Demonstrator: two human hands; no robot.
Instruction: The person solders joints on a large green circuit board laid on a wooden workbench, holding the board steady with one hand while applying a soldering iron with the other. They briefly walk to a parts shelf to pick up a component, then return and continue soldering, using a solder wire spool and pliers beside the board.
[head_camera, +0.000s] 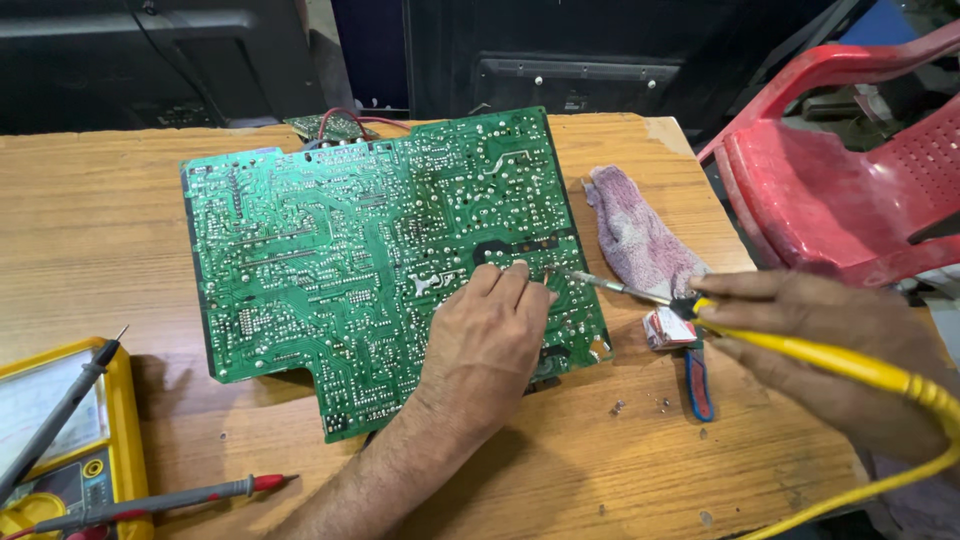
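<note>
1. While the head camera looks down on the wooden surface (620, 470), a large green circuit board (350, 250) lies solder-side up across the middle of it, reaching almost to the far edge.
2. The left hand (490, 340) rests on the board's near right part, its fingers (510, 285) drawn together and pressed down on the board close to the joint being worked.
3. The right hand (830, 340), over the right edge of the surface, has its fingers wrapped tight around the yellow handle of a soldering iron (700, 310); the metal tip reaches left and meets the board just beside the left fingertips.
4. To do this well, the tip should probably sit steady on one joint only, with the left fingertips kept just clear of the hot metal and the board held flat so it cannot rock.
5. The iron's yellow cord (900, 480) trails toward the near right corner and is best kept slack, so it does not tug the tip.
6. Just right of the board lie a stained cloth (635, 235) and blue-handled pliers (697, 380).
7. At the near left corner sits a yellow multimeter (100, 450), with a red probe (180, 495) lying beside it.
8. A red plastic chair (850, 190) stands beyond the right edge.
</note>
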